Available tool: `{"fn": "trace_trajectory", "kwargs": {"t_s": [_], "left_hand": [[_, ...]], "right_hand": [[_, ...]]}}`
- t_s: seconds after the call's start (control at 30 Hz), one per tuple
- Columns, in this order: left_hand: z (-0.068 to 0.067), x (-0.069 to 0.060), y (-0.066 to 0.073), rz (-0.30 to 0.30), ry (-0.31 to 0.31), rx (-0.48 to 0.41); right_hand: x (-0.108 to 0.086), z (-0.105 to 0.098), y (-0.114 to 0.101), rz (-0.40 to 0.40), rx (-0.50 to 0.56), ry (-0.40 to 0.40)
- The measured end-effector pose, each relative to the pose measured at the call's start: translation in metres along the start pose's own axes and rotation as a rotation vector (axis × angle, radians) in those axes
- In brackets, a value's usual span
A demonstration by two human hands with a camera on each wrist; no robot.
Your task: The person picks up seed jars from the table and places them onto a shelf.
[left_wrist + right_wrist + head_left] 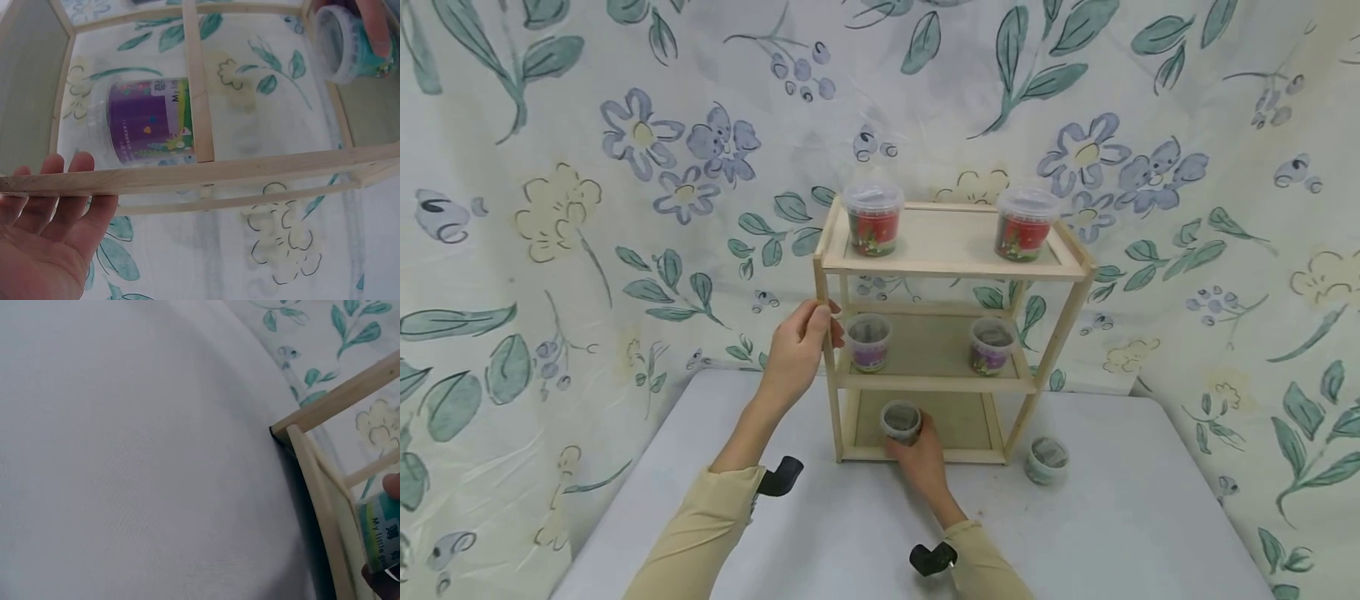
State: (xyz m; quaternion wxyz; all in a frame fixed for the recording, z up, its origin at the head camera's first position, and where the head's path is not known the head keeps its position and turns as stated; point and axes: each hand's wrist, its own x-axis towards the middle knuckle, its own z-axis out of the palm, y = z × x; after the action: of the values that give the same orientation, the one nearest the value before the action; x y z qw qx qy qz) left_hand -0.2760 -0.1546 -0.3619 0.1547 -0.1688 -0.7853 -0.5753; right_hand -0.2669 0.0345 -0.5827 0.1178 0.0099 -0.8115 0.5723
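Observation:
A wooden three-tier shelf (934, 384) stands on the white table. My left hand (806, 340) holds its left front post (144, 178), fingers wrapped behind the wood. Down at the bottom tier, my right hand (922, 458) grips a small teal-labelled plastic tub (900, 421) over the left part of that tier. Whether the tub touches the board I cannot tell. Only fingertips and part of the tub (381, 531) show in the right wrist view. A similar pale-green tub (1047, 461) sits on the table, right of the shelf.
Two red-labelled lidded tubs, one left (873, 220) and one right (1026, 225), stand on the top tier. The middle tier bears two purple-labelled tubs, left (869, 342) and right (992, 346). Floral cloth (685, 125) hangs behind the table (1120, 525).

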Motion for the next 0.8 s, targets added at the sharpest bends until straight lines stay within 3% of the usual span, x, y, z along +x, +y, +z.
{"fn": "trace_trajectory", "kwargs": {"t_s": [0.33,0.57,0.8], "left_hand": [[0.0,0.0,0.0,0.025,0.006,0.009],[0.0,0.001,0.0,0.02,0.014,0.004],[-0.001,-0.001,0.001,0.031,0.015,0.017]], "right_hand": [[0.004,0.01,-0.002,0.009,-0.004,0.004],[0.012,0.019,-0.01,-0.045,-0.002,0.002],[0.013,0.031,-0.014,-0.012,-0.044,-0.016]]}}
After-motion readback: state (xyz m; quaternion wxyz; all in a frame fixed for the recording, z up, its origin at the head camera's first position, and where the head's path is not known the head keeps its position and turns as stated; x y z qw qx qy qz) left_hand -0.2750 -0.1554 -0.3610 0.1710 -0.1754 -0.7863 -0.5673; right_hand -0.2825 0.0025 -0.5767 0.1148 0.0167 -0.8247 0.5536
